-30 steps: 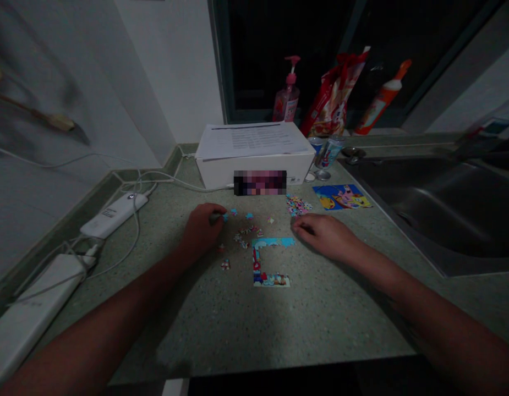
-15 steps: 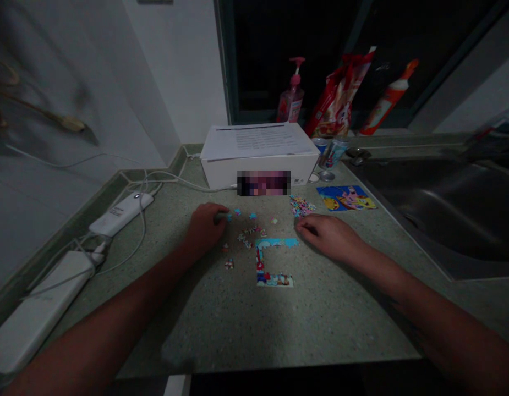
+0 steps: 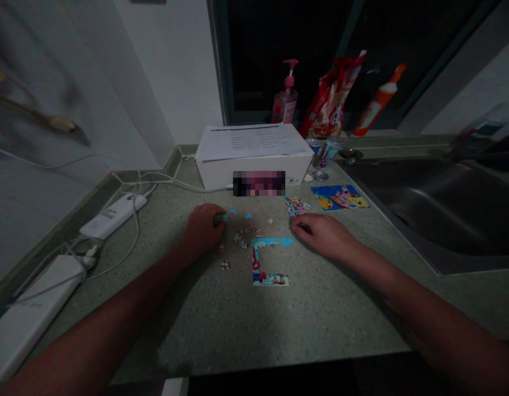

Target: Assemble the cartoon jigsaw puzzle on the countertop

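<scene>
A partly joined jigsaw puzzle (image 3: 256, 264) lies on the counter as a three-sided frame, its right side open. Left of it rests my left hand (image 3: 205, 226), fingers loosely curved with a gap between thumb and forefinger. A small blue puzzle piece (image 3: 225, 218) sits at those fingertips. My right hand (image 3: 320, 232) is beside the top right end of the frame, its fingers curled and thumb and forefinger together; whatever they hold, if anything, is hidden. Several loose puzzle pieces (image 3: 240, 238) are scattered between the hands. Behind my right hand is a heap of pieces (image 3: 296, 205).
A blue cartoon picture card (image 3: 340, 197) lies near the sink (image 3: 427, 192) on the right. At the back stands a white box (image 3: 254, 165) with papers on top and a phone-like blurred screen (image 3: 259, 183) against it. White power strips (image 3: 43, 302) and cables run along the left.
The whole view has shifted slightly, so things appear a little further left. Both hands keep nearly the same pose and place, and the puzzle frame looks unchanged.
</scene>
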The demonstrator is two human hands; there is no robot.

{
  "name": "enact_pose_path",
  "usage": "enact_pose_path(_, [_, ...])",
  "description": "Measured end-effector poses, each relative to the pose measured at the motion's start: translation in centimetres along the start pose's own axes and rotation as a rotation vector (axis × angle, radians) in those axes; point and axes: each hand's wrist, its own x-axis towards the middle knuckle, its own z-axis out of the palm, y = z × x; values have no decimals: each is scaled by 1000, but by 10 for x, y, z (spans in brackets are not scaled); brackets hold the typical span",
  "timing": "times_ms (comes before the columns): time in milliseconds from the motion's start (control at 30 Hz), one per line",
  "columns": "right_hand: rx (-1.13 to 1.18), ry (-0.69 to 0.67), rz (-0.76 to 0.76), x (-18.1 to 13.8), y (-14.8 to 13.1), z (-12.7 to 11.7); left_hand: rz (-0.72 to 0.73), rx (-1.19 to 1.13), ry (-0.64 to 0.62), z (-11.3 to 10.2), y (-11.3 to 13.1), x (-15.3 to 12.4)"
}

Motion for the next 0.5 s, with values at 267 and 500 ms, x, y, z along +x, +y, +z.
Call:
enact_pose_path(267, [18, 36, -32, -1, 2, 3, -15, -45, 22, 0, -1, 1])
enact_pose_path(500, [7, 52, -20, 0, 0, 4, -100, -113, 14, -8, 9, -1])
